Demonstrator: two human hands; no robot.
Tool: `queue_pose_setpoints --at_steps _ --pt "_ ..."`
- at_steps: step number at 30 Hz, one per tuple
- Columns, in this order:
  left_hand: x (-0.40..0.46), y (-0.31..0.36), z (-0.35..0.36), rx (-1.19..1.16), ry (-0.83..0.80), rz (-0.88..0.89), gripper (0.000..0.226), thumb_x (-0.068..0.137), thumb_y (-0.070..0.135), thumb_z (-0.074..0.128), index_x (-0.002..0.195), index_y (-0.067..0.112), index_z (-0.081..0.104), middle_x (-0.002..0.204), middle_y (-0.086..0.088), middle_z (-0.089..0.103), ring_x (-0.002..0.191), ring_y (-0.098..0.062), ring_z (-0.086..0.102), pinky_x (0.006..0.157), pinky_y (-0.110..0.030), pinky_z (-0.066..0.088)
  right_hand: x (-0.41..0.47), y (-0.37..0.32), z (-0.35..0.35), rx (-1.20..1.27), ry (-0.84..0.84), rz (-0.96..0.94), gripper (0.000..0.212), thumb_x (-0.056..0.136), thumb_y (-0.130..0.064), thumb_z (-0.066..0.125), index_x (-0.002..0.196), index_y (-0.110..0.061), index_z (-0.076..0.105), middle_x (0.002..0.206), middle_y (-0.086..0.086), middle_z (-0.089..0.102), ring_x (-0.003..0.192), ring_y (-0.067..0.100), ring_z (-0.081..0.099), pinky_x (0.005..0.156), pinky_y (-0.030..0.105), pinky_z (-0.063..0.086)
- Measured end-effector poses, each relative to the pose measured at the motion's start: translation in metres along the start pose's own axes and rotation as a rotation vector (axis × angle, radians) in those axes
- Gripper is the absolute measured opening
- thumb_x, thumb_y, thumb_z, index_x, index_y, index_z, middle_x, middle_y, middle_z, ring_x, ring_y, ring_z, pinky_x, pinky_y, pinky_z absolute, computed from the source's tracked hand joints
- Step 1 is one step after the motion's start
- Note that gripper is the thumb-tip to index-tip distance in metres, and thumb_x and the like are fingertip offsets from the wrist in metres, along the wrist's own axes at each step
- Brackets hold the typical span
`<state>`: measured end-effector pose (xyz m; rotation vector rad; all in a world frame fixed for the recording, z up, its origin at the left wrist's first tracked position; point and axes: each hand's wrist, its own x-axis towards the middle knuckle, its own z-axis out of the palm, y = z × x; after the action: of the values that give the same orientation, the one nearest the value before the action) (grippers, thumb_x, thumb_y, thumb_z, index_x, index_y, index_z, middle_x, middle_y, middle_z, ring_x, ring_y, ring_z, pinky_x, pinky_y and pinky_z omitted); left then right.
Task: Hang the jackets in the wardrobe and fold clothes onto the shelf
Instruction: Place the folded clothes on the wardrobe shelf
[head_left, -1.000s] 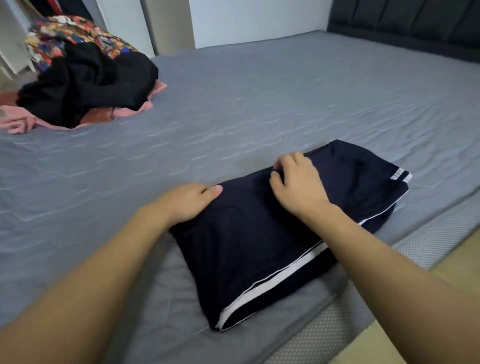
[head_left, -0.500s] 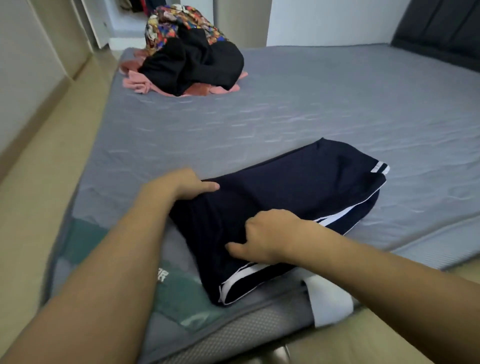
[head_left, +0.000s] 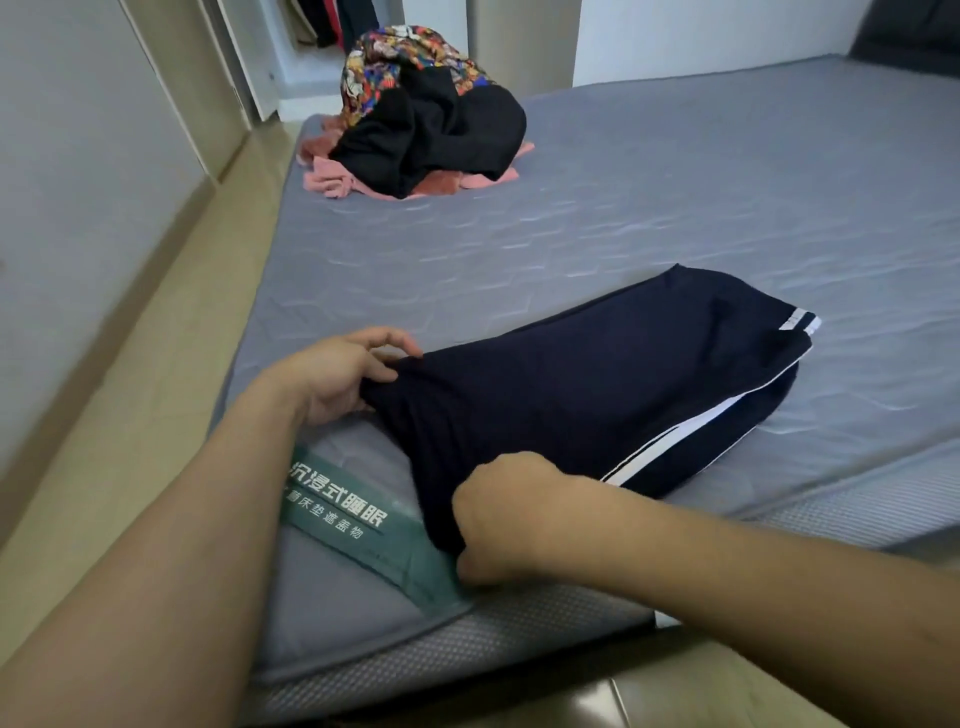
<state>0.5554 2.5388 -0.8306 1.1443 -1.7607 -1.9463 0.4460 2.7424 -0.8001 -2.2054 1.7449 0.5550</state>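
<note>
A folded navy garment (head_left: 587, 384) with white side stripes lies on the grey mattress (head_left: 675, 208) near its front corner. My left hand (head_left: 332, 374) grips the garment's left end, thumb and fingers curled round the cloth. My right hand (head_left: 498, 514) grips the near corner of the garment at the mattress edge, fingers tucked under the fabric and hidden. The gripped end is lifted slightly off the mattress.
A pile of clothes (head_left: 421, 124), black, pink and a colourful print, sits at the far left of the mattress. Behind it an open wardrobe (head_left: 322, 31) shows hanging clothes. A green label (head_left: 343, 509) marks the mattress corner. A wall (head_left: 78, 208) runs along the left.
My right hand slid from the garment's top to its near corner and took hold. My left hand closed on the left end. The view swung left, showing the floor and wall.
</note>
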Motion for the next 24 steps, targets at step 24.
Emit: queue_pose_setpoints --at_steps 24 --pt "0.218 0.125 0.25 0.825 0.227 0.425 0.044 0.101 0.042 0.046 0.14 0.022 0.045 0.139 0.004 0.054 0.126 -0.023 0.051 0.095 -0.026 0.036 -0.096 0.362 0.057 1.053 0.611 0.954 0.016 0.085 -0.013 0.042 0.079 -0.005 0.055 0.087 0.019 0.063 0.077 0.036 0.062 0.063 0.032 0.049"
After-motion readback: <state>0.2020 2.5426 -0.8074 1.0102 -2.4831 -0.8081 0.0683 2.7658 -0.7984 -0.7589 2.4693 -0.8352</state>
